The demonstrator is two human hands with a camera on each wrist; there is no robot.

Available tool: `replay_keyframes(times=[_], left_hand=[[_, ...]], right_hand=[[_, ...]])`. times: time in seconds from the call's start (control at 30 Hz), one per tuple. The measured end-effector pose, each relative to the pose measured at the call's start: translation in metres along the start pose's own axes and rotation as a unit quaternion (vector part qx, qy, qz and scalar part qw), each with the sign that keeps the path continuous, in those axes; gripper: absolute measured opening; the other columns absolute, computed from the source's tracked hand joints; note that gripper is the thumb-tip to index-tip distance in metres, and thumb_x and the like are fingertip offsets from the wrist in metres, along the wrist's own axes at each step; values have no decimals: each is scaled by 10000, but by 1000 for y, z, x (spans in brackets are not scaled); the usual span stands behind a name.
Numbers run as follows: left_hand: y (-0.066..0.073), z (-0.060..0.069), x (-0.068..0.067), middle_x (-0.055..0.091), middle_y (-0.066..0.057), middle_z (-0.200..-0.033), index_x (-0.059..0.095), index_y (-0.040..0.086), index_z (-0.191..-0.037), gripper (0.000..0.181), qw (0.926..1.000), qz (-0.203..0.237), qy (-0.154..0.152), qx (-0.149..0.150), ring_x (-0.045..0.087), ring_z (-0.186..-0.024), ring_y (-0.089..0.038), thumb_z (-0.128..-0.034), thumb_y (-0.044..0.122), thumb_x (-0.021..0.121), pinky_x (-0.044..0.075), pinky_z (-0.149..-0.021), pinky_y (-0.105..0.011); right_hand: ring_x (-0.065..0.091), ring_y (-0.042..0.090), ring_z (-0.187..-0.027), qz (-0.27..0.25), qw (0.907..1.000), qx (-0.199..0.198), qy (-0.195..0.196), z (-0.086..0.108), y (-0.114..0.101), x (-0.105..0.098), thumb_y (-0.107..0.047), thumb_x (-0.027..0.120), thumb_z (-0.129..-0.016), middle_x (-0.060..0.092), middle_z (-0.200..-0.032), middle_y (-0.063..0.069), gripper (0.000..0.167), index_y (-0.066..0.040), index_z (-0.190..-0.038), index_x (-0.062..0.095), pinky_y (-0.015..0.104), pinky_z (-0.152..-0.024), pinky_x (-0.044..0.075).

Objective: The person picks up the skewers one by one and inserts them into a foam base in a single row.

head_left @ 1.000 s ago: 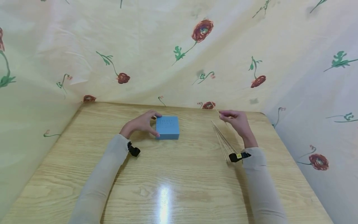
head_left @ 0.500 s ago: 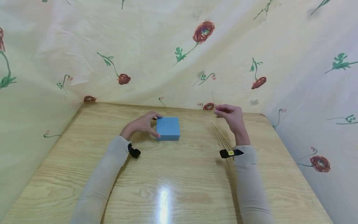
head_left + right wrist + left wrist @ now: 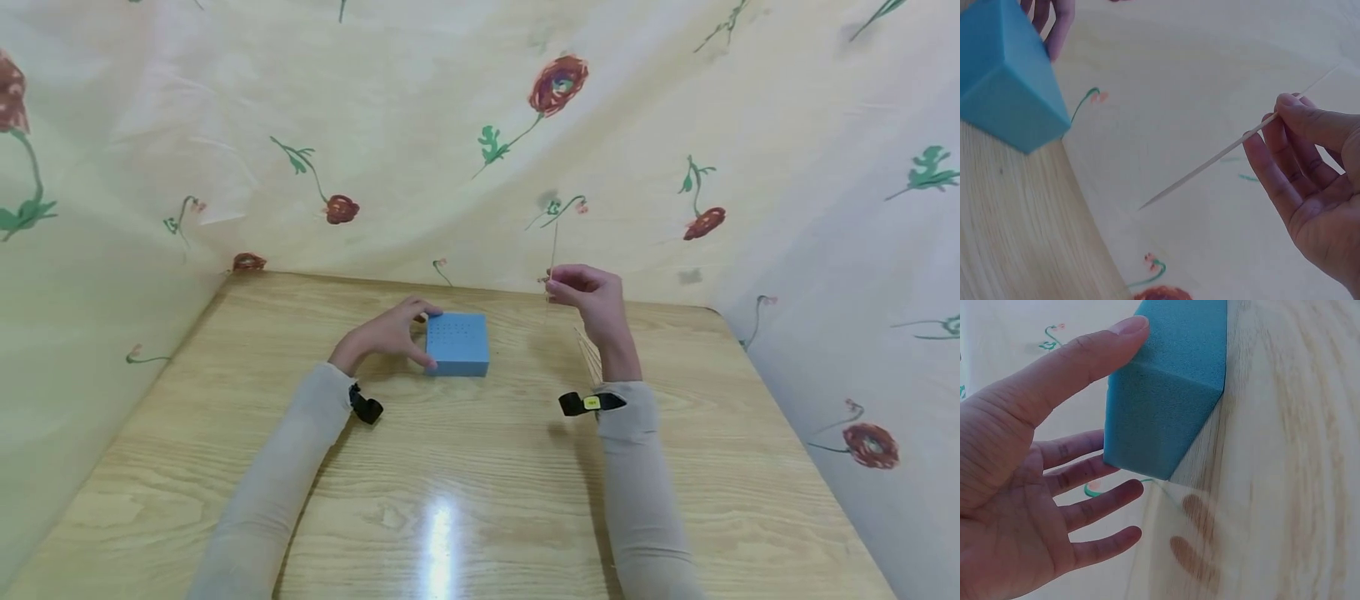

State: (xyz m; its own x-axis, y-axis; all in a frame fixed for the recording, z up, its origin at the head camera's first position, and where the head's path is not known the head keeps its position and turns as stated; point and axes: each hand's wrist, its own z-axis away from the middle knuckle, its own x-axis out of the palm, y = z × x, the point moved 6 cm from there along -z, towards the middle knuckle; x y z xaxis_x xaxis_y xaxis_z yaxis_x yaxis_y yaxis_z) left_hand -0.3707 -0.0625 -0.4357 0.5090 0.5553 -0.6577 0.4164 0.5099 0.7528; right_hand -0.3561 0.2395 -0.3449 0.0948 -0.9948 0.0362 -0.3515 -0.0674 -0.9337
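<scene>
A blue foam block [image 3: 459, 343] lies on the wooden table, with rows of small holes on the left and back part of its top. My left hand [image 3: 386, 332] holds it from the left, thumb at the near corner and a finger at the far one. In the left wrist view the thumb rests on the foam [image 3: 1160, 394] while the lower fingers stay spread. Raised above the table, my right hand [image 3: 596, 304] pinches a bamboo skewer [image 3: 1200, 167] between thumb and fingers. The skewer is near upright in the head view; its pointed end shows in the right wrist view.
Several loose skewers [image 3: 587, 352] lie on the table, partly hidden by the right wrist and its camera [image 3: 588, 403]. A floral cloth [image 3: 420, 150] hangs behind the table [image 3: 480, 500] and along its sides.
My right hand has moved left and up, toward the block, turning the skewer from slanted to near upright. The left hand keeps its hold on the block. The head view has shifted slightly.
</scene>
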Motion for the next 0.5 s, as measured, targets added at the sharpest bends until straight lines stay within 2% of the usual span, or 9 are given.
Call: replay_keyframes(times=[0.17, 0.3, 0.5], left_hand=[[-1, -1, -1, 363, -143, -1527, 409, 70, -1534, 948, 10000, -15, -1, -68, 415, -1398, -377, -761, 263, 922, 409, -1154, -529], [0, -1, -3, 369, -133, -1533, 410, 81, -1538, 956, 9999, -105, -15, -122, 409, -1407, -366, -755, 273, 925, 404, -1158, -527], [1, -1, -2, 369, -138, -1534, 407, 74, -1540, 965, 9999, -15, -38, -147, 403, -1414, -372, -751, 265, 928, 395, -1167, -530]], right_hand=[[721, 126, -768, -207, 9996, -163, -100, -5, -4, 20, 100, 709, -890, 762, -917, 12, 167, -45, -948, 768, 276, -710, 634], [721, 142, -790, -332, 9989, -246, -231, -9, -6, 36, 90, 703, -900, 756, -923, 24, 148, -33, -963, 755, 296, -726, 638], [729, 152, -812, -529, 9970, -346, -452, -12, -8, 58, 101, 696, -900, 756, -924, 40, 156, -33, -962, 747, 297, -757, 637]])
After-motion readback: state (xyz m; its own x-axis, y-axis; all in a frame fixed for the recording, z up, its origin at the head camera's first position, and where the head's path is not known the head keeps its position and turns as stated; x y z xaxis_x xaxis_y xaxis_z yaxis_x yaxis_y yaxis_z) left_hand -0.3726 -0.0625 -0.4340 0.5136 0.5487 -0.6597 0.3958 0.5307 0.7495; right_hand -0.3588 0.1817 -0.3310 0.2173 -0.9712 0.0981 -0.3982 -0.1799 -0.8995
